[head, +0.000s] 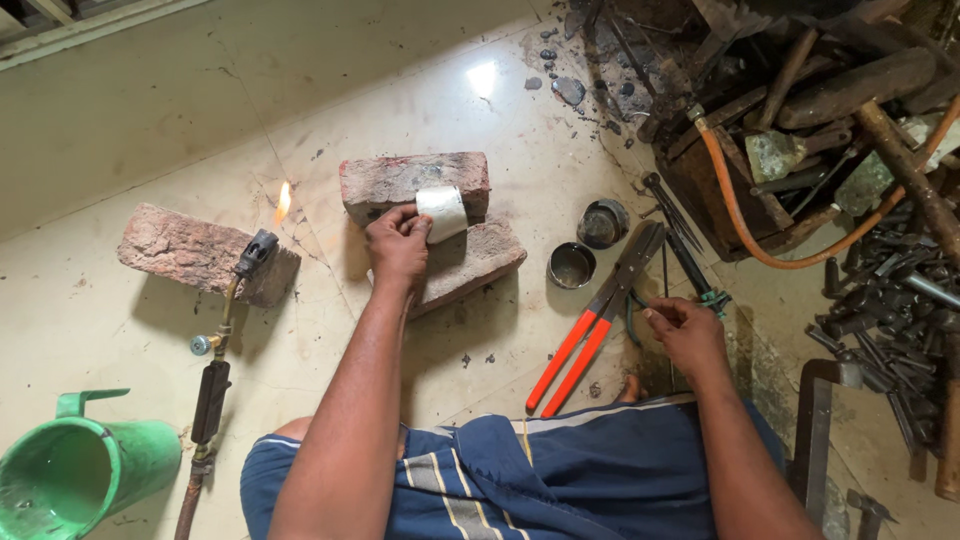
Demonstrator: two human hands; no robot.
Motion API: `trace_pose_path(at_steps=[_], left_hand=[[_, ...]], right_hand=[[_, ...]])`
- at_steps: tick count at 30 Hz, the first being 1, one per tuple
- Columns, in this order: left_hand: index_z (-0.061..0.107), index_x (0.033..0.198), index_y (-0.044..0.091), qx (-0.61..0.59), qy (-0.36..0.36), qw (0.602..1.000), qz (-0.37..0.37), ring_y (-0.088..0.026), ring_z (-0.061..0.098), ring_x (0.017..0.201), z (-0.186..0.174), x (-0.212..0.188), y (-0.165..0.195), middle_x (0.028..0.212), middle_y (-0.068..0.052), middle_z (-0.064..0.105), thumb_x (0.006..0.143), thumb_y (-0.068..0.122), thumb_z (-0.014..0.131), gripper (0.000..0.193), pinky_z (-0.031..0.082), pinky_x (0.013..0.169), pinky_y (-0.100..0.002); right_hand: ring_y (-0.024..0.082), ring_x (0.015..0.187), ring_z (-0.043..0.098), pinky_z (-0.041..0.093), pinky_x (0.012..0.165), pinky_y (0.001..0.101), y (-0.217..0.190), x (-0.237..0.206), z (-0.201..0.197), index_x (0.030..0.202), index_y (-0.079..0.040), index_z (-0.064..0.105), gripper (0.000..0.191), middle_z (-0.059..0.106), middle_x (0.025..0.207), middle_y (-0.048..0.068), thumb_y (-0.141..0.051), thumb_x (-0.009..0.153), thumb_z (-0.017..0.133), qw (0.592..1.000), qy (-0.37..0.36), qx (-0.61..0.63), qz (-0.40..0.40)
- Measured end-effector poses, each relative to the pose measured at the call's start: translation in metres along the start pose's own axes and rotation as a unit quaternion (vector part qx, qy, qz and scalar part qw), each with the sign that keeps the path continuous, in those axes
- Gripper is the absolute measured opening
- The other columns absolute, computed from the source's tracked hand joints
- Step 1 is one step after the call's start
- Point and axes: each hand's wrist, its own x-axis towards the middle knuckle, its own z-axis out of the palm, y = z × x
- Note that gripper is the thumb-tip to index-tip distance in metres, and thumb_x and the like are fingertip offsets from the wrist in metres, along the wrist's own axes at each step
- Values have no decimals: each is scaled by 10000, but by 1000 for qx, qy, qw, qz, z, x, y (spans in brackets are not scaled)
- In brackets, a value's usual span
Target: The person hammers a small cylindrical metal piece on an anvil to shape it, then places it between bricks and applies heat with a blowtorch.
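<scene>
From the head camera, your left hand is out in front of you, fingers curled and pinching the near edge of a curved strip of silvery metal. The strip sits at your fingertips, propped where the upper brick meets the lower brick, touching both. Your palm rests over the lower brick.

Left of that hand, well apart, a gas torch lies on the floor with its nozzle resting on a third brick; a small flame burns just above the nozzle (lit and pointing away from you). Further left and nearer your body stands a green plastic jug.

Your right hand is low by your right knee, fingers closed around a thin dark tool whose tip reaches away from you. Just left of it lie red-handled shears, untouched. Beyond them sit two small round metal cups, close together. Up and to the right of that hand, an orange hose loops over a wooden box of rusty tools.
</scene>
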Motion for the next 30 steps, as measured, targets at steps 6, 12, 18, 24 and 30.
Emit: trace_pose_path(at_steps=[6, 12, 18, 24, 30], left_hand=[[755, 1068, 37, -1, -18, 1000, 18, -39, 679, 783, 4, 2, 1, 868, -5, 772, 882, 26, 764, 187, 549, 727, -198], [757, 1068, 28, -13, -42, 998, 39, -30, 668, 760, 2, 5, 6, 861, 10, 768, 882, 9, 756, 187, 539, 697, -191], [762, 1076, 19, -10, -33, 999, 22, -28, 655, 746, -4, 2, 6, 852, 4, 761, 887, -2, 754, 191, 521, 678, -174], [752, 1092, 17, -41, -42, 998, 26, -26, 666, 756, -7, 1, 11, 865, 8, 765, 899, 12, 747, 192, 532, 679, -173], [753, 1091, 27, -14, -48, 998, 34, -27, 669, 753, -1, 3, 10, 864, 4, 766, 887, 16, 758, 205, 531, 659, -181]], right_hand=[[162, 758, 722, 571, 684, 321, 1, 1, 2, 1156, -27, 763, 293, 787, 915, 100, -176, 905, 779, 1000, -4, 10, 3], [152, 760, 721, 575, 684, 311, 2, 2, 2, 1158, -27, 761, 294, 786, 918, 98, -171, 903, 778, 1000, -7, 20, 0], [162, 780, 732, 586, 698, 316, 2, 3, 2, 1170, -36, 759, 299, 792, 950, 92, -176, 906, 771, 1000, -17, 18, 8], [171, 833, 744, 599, 712, 338, 2, 3, 2, 1187, -46, 756, 310, 791, 990, 104, -184, 910, 770, 1000, -18, 7, 15], [176, 867, 751, 602, 726, 336, 2, 2, 2, 1192, -44, 753, 319, 793, 1015, 114, -186, 907, 772, 1000, -23, 12, 14]])
